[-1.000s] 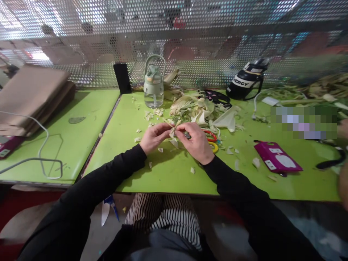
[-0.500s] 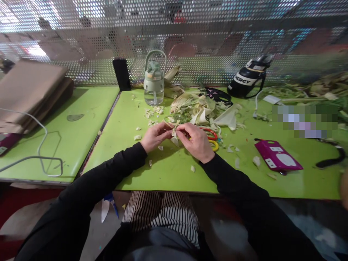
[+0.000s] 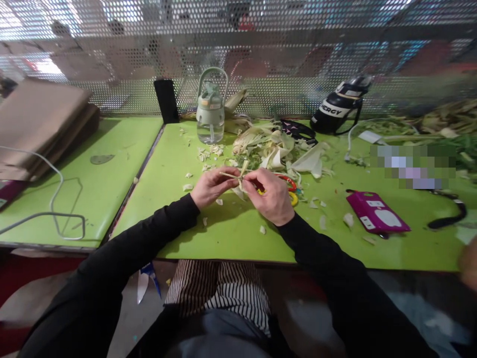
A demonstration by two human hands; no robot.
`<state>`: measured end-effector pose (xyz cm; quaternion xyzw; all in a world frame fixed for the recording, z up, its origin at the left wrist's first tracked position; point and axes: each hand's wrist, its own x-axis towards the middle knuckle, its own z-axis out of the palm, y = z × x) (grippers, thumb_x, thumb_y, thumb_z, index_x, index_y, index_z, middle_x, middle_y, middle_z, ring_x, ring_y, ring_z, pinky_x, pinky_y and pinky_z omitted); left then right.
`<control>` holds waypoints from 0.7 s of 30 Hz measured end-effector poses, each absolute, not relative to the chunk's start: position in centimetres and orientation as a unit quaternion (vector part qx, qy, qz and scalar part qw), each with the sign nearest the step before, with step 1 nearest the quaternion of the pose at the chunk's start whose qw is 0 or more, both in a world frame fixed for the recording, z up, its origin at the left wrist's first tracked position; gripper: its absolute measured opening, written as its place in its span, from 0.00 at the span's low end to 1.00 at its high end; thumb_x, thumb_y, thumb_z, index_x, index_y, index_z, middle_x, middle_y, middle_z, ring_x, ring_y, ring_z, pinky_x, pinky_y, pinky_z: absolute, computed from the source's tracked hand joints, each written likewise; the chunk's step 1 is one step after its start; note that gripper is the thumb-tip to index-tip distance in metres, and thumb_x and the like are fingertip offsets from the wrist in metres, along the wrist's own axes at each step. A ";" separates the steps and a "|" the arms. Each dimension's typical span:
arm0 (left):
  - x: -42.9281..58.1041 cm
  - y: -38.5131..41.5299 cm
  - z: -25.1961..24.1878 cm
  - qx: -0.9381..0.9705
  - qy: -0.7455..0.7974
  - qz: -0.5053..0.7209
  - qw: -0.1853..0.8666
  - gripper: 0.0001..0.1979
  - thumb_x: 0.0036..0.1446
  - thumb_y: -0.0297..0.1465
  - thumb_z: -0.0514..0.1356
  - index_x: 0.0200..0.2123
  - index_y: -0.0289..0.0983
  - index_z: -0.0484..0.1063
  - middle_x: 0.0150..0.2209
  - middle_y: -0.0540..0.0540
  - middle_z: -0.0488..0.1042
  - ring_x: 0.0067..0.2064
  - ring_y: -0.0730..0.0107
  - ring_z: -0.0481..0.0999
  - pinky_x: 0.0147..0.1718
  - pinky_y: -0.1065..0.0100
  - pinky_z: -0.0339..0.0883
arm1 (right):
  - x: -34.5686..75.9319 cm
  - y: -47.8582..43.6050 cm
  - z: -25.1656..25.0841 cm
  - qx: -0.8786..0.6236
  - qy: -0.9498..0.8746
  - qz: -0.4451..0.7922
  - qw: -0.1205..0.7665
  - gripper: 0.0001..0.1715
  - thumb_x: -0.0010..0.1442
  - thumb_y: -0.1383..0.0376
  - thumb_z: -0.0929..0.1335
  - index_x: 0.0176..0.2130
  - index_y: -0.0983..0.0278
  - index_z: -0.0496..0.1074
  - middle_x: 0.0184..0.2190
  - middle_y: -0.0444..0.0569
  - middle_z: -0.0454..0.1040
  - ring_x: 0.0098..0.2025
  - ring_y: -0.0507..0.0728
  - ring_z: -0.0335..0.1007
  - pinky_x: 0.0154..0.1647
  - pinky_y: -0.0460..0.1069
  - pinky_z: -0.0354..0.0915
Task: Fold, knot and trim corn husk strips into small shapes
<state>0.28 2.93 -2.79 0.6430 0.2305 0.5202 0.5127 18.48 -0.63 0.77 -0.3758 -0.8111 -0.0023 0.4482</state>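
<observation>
My left hand [image 3: 211, 186] and my right hand [image 3: 270, 195] meet over the green table [image 3: 223, 233], both pinched on a small bundle of pale husk strips [image 3: 238, 179] whose ends stick up between the fingers. Just behind my right hand lie scissors with red and yellow handles [image 3: 290, 191], partly hidden by it. Beyond them is a heap of corn husks [image 3: 276, 149]. Small husk scraps [image 3: 203, 161] are scattered around my hands.
A pale green water bottle [image 3: 210, 109] and a black phone [image 3: 166, 101] stand at the back by the perforated screen. A magenta phone [image 3: 377, 213] lies to the right, a black bag [image 3: 341, 105] behind it. White cable [image 3: 55, 199] and brown paper stack [image 3: 40, 124] occupy the left table.
My hands stay together on the strips and have shifted them slightly; the strip ends now stick up more between my fingers. The view has moved a little.
</observation>
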 end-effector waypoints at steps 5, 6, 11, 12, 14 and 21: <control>0.2 2.7 -2.3 0.649 0.248 0.506 0.512 0.20 0.52 0.44 0.69 0.38 0.33 0.76 0.35 0.48 0.76 0.35 0.75 0.75 0.39 0.70 0.72 | 18.7 -0.5 0.7 -0.394 -0.805 0.016 0.443 0.06 0.64 0.67 0.66 0.33 0.61 0.68 0.27 0.45 0.72 0.28 0.53 0.66 0.30 0.49 0.63; 0.3 2.6 -2.2 0.639 0.253 0.502 0.526 0.20 0.51 0.44 0.70 0.38 0.33 0.75 0.35 0.48 0.76 0.35 0.75 0.76 0.40 0.69 0.73 | 18.8 -0.4 0.6 -0.393 -0.807 0.016 0.441 0.04 0.64 0.67 0.66 0.34 0.61 0.68 0.28 0.45 0.73 0.29 0.53 0.68 0.31 0.49 0.64; 0.5 2.4 -1.6 0.561 0.250 0.513 0.599 0.22 0.49 0.43 0.71 0.36 0.34 0.68 0.36 0.49 0.75 0.33 0.75 0.78 0.37 0.68 0.76 | 19.4 -0.1 0.8 -0.334 -0.827 -0.069 0.447 0.10 0.63 0.66 0.68 0.46 0.61 0.68 0.43 0.55 0.73 0.46 0.61 0.71 0.43 0.56 0.71; 0.6 2.3 -1.5 0.551 0.245 0.518 0.607 0.22 0.50 0.43 0.71 0.36 0.34 0.67 0.36 0.49 0.76 0.35 0.74 0.79 0.37 0.68 0.76 | 19.4 -0.1 0.9 -0.332 -0.824 -0.089 0.450 0.11 0.63 0.64 0.69 0.45 0.61 0.67 0.42 0.54 0.73 0.46 0.62 0.71 0.44 0.57 0.71; 0.6 2.4 -1.5 0.541 0.237 0.524 0.614 0.21 0.52 0.41 0.71 0.35 0.34 0.66 0.36 0.47 0.77 0.36 0.72 0.80 0.38 0.68 0.76 | 19.3 -0.2 1.3 -0.339 -0.831 -0.114 0.427 0.13 0.62 0.58 0.70 0.44 0.61 0.68 0.39 0.53 0.72 0.44 0.62 0.71 0.42 0.57 0.71; 0.9 2.4 -2.1 0.530 0.229 0.535 0.617 0.17 0.52 0.37 0.71 0.38 0.32 0.70 0.35 0.48 0.76 0.35 0.76 0.79 0.39 0.70 0.76 | 19.1 0.0 1.9 -0.345 -0.860 -0.112 0.360 0.06 0.66 0.63 0.68 0.41 0.64 0.69 0.34 0.51 0.75 0.35 0.58 0.71 0.35 0.52 0.67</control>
